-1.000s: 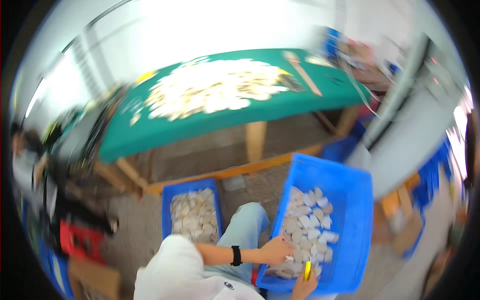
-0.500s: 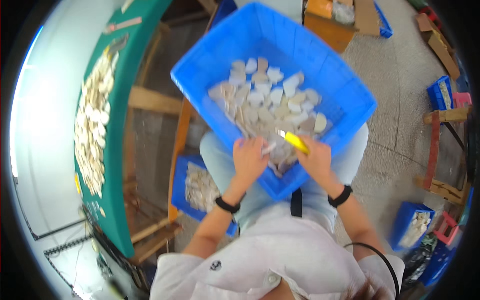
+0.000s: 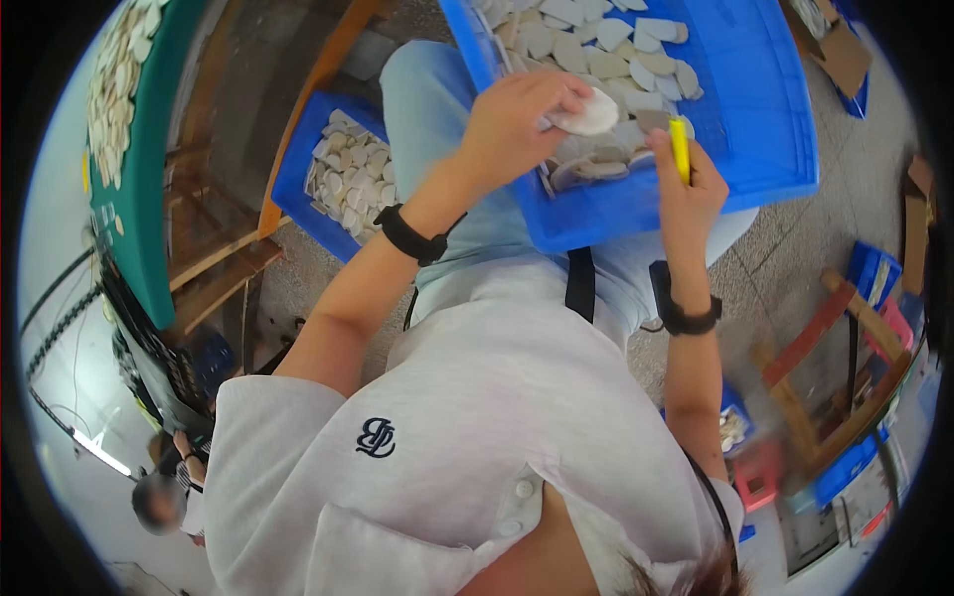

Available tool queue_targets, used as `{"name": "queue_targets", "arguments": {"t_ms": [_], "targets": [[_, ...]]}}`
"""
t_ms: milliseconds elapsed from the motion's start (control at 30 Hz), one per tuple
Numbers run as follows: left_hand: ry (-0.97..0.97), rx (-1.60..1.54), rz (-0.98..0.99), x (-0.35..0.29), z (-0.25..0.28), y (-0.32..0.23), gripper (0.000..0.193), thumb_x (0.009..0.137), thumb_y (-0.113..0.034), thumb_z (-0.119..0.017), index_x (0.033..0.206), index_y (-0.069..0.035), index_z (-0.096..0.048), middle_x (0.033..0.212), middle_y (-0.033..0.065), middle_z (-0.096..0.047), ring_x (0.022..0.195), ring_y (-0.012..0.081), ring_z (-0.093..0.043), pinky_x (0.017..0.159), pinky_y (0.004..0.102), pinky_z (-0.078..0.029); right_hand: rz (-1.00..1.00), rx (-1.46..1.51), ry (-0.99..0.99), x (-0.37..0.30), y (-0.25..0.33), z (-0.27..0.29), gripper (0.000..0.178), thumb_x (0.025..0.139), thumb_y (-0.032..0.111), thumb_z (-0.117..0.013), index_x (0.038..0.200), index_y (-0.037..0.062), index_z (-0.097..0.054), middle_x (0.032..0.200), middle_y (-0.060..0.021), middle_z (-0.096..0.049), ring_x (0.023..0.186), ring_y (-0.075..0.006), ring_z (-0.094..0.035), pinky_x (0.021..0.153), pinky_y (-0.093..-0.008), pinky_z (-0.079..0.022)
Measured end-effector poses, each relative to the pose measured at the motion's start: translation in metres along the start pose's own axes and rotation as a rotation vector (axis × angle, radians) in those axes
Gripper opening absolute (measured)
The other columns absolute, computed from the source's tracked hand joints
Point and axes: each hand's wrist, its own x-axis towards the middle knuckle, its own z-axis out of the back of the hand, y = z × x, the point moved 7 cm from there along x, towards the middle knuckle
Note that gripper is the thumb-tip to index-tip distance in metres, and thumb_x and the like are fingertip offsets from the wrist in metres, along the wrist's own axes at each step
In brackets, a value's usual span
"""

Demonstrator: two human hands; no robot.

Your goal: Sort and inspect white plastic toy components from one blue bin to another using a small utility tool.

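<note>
A wide blue crate (image 3: 740,74) rests on my lap, holding many flat whitish and beige pieces (image 3: 608,62) with rounded edges. Over its near side, my left hand (image 3: 512,129) grips a white rounded piece (image 3: 594,115) between thumb and fingers. To its right, my right hand (image 3: 693,199) is closed around a yellow-handled utility knife (image 3: 680,149). The knife's blade cannot be made out now. A small gap separates the knife from the white piece.
A smaller blue crate (image 3: 281,189) of similar pieces stands left of my knee. Beyond it is a green-topped table (image 3: 149,243) with more pieces. A wooden frame (image 3: 810,333) stands to the right. Another person (image 3: 189,492) is at the lower left.
The whole view has shifted, so the crate and hands sit higher in the picture. My left hand now holds a white piece up clearly; the knife has turned more upright in my right hand.
</note>
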Motion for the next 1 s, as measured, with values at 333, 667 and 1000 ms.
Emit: {"name": "queue_targets", "arguments": {"t_ms": [333,667,1000], "targets": [[-0.119,-0.042,-0.183,-0.004,0.02,-0.049,0.028,0.062,0.01,-0.061,0.085,-0.005,-0.055,0.104,0.009,-0.061,0.082,0.0272,-0.06,0.065,0.0309,-0.05,-0.379,0.484,0.147,-0.018,0.04,-0.016,0.02,0.077,0.016,-0.072,0.08,-0.0015,-0.063,0.057,0.0058,-0.046,0.05,-0.0016,-0.038,0.044,-0.0181,-0.028],[0.07,-0.482,0.245,0.012,0.027,-0.057,0.045,0.079,-0.003,-0.061,0.123,-0.004,-0.048,0.12,0.0108,-0.05,0.107,0.0193,-0.051,0.083,0.0305,-0.044,-0.022,0.166,0.009,-0.016,0.079,0.002,0.021,0.075,0.014,-0.074,0.083,-0.0026,-0.063,0.058,0.0042,-0.049,0.051,-0.0019,-0.04,0.045,-0.0174,-0.03],[-0.06,-0.654,0.206,0.021,0.034,-0.057,0.052,0.078,-0.016,-0.07,0.123,-0.005,-0.049,0.114,0.0077,-0.051,0.103,0.0192,-0.053,0.083,0.0296,-0.046,-0.635,1.054,0.425,-0.037,0.061,-0.044,0.031,0.094,0.033,-0.045,0.077,0.0073,-0.051,0.048,0.0079,-0.025,0.038,-0.0037,-0.021,0.037,-0.02,-0.018]]}}
